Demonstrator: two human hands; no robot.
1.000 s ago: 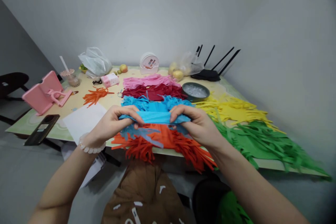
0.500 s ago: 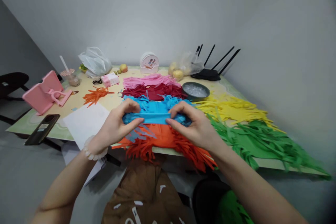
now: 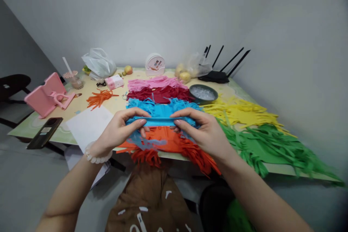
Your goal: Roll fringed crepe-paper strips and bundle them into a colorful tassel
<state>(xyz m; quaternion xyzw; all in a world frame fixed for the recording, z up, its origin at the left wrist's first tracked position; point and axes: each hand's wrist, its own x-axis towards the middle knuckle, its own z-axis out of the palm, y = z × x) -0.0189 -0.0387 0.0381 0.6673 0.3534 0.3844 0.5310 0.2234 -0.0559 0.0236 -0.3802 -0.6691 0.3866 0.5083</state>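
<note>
Blue strip (image 3: pixel 160 121) held level between our two hands, over the orange fringed piece (image 3: pixel 168 139)

Nearest our fingers on the near side runs the front edge of the table (image 3: pixel 178 157), with the orange fringe spilling over it just below our hands. Past that edge, toward our body, is the brown garment (image 3: pixel 148 195). Just beyond our fingertips lies a blue fringed piece (image 3: pixel 160 109), then a dark red one (image 3: pixel 160 96) and a pink one (image 3: pixel 159 84); farther off, the wall (image 3: pixel 168 14) closes the far side. The dark bowl (image 3: pixel 203 102) sits beyond our right fingers, and the green fringed piece (image 3: pixel 268 148) spreads to their right, hanging over the edge. White paper (image 3: pixel 87 123) is near our left fingers on their outer side, and the phone (image 3: pixel 45 133) lies well apart from them, farther left.

Our left hand (image 3: pixel 122 129) and right hand (image 3: pixel 208 130) face each other at about the same height, forearms slanting inward. On each, thumb and forefinger are clamped on the strip, thumbs nearer us; a short taut stretch spans the gap between them. Blurred blue fringe hangs below our left fingers.
</note>
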